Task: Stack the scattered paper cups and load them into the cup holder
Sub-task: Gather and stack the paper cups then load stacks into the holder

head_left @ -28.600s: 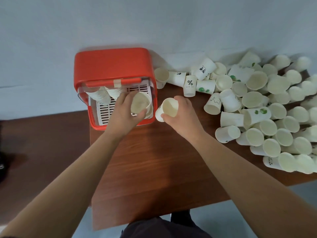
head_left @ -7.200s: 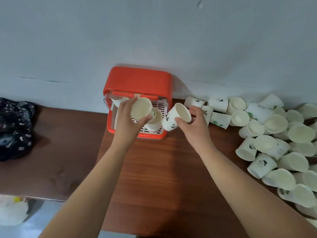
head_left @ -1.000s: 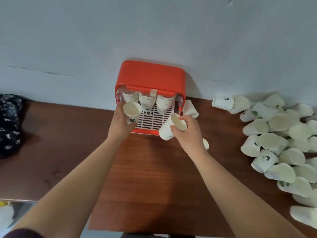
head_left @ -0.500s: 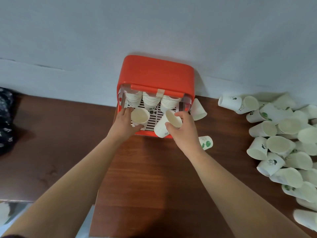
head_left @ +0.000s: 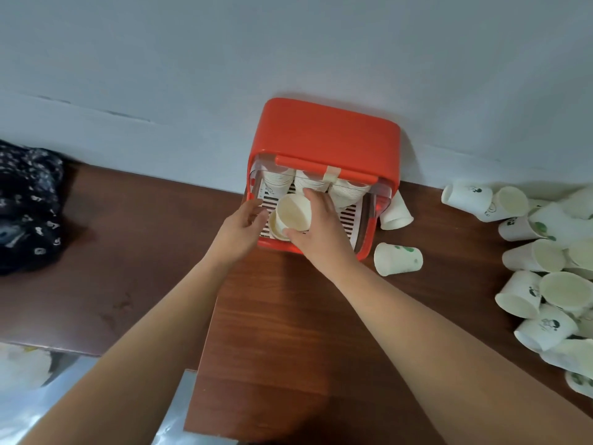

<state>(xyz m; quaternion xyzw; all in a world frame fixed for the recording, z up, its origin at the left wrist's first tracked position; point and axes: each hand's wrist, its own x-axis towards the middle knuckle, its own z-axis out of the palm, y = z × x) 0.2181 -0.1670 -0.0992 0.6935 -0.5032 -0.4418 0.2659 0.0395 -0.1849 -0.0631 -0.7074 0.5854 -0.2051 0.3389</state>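
Note:
The red cup holder (head_left: pixel 324 133) stands against the wall, with three stacks of white paper cups (head_left: pixel 313 183) hanging over its slotted tray. In front of the tray, my right hand (head_left: pixel 321 229) grips a paper cup (head_left: pixel 293 211), mouth toward me. This cup is partly pushed into a second cup (head_left: pixel 275 229), whose rim shows just below and left of it. My left hand (head_left: pixel 239 229) holds that second cup from the left with curled fingers. Most of the second cup is hidden.
One loose cup (head_left: pixel 396 213) leans on the holder's right side and another (head_left: pixel 398 259) with green print lies on the wooden table (head_left: pixel 288 332). A pile of several cups (head_left: pixel 545 274) fills the right edge. A dark patterned cloth (head_left: pixel 25 207) lies far left.
My hands have come together in front of the tray. The right hand's cup has moved left and now sits partly inside the left hand's cup.

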